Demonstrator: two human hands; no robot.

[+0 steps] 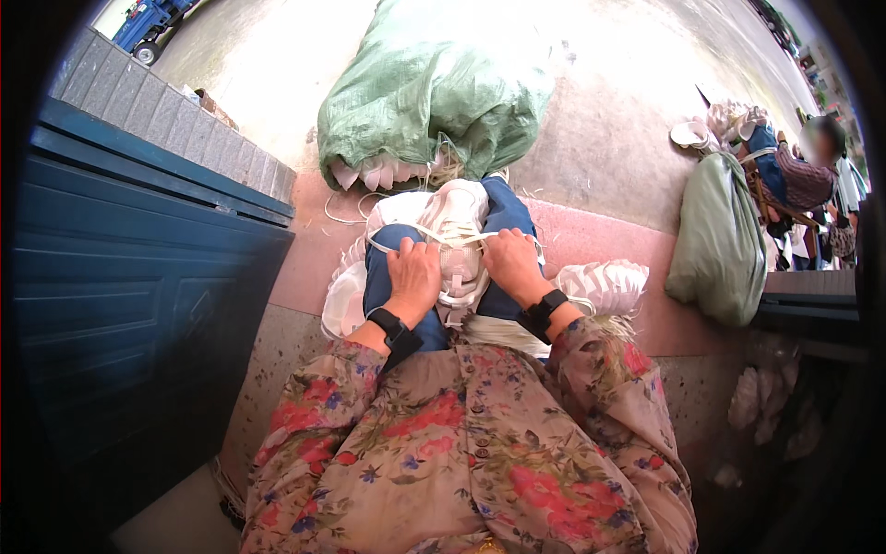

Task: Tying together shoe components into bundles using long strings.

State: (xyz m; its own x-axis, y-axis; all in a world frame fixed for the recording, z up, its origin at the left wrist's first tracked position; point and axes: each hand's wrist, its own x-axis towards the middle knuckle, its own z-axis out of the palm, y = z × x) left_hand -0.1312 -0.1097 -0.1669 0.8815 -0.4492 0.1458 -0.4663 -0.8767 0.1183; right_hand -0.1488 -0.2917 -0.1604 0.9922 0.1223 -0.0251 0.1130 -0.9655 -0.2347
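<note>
A white and pale-pink sneaker (459, 205) rests in my lap between my knees. Its white shoelace (445, 242) stretches across the shoe between my two hands. On the left side of the sneaker, my left hand (413, 275) is closed on one part of the lace. My right hand (513, 263) grips the lace on the other side, its fingers curled. Both hands are close above the shoe, and the lace ends inside the fingers are hidden. Dark bands circle both wrists.
A large green woven sack (425, 92) with pale shoe pieces at its mouth lies ahead. White shoe pieces (604, 284) are stacked at my right, and others (346, 294) at my left. A blue door (138, 277) stands left. Another sack (720, 240) and a seated person (805, 175) are right.
</note>
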